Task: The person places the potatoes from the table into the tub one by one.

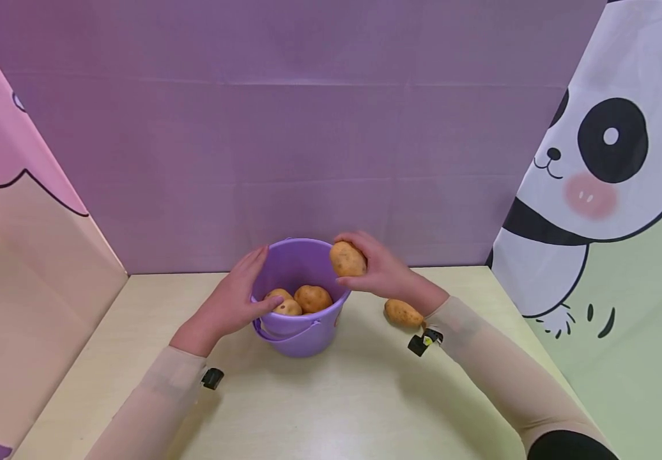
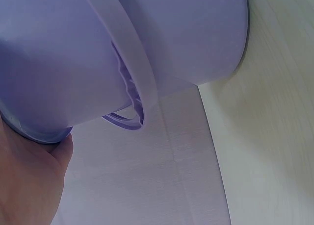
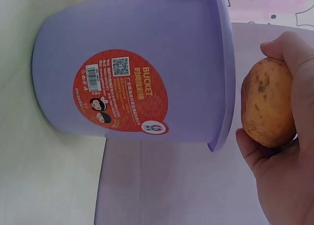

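Holding a potato (image 1: 347, 259) in curled fingers and thumb, your right hand (image 1: 383, 271) hangs at the upper right rim of the purple bucket (image 1: 299, 335), so the potato sits just over the bucket's open mouth rather than beyond its wall. Your left hand (image 1: 233, 300) lies with relaxed, nearly straight fingers against the bucket's left side, thumb at the rim, which looks like bracing to keep the light bucket from sliding. Inside, three potatoes (image 1: 299, 300) lie low in the bucket, leaving open room above them. One more potato (image 1: 403, 313) rests on the worktop (image 1: 337, 409) at the right of the frame, just beside your right wrist. In the lower part of the frame the worktop lies wide towards you; the purple backdrop (image 1: 285, 128) stands close behind the bucket.
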`<state>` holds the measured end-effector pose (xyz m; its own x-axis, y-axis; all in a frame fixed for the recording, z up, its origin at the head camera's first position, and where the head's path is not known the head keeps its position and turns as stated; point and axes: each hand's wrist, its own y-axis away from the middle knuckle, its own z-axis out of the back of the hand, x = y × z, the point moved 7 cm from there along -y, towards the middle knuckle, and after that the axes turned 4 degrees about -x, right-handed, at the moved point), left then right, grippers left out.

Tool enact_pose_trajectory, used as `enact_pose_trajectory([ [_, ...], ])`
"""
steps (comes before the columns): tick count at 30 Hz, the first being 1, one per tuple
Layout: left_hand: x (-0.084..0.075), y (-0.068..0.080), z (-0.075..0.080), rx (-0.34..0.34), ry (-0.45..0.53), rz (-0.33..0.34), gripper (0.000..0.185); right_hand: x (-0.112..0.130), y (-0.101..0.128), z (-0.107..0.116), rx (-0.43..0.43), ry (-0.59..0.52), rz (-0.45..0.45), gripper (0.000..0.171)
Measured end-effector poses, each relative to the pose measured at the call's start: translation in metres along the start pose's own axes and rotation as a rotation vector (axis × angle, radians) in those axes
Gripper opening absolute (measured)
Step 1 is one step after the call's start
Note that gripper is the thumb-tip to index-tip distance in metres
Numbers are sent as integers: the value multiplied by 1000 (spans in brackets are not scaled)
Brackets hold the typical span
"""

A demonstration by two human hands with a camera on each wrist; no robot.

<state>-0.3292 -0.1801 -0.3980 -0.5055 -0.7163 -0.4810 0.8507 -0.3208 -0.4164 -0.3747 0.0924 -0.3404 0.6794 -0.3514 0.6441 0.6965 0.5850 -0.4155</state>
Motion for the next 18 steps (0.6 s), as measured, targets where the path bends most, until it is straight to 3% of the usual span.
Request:
enact_pose_trajectory([
  [18,-1,1,2,-13,15,-11,107,6,-21,-23,71,24,53,74],
])
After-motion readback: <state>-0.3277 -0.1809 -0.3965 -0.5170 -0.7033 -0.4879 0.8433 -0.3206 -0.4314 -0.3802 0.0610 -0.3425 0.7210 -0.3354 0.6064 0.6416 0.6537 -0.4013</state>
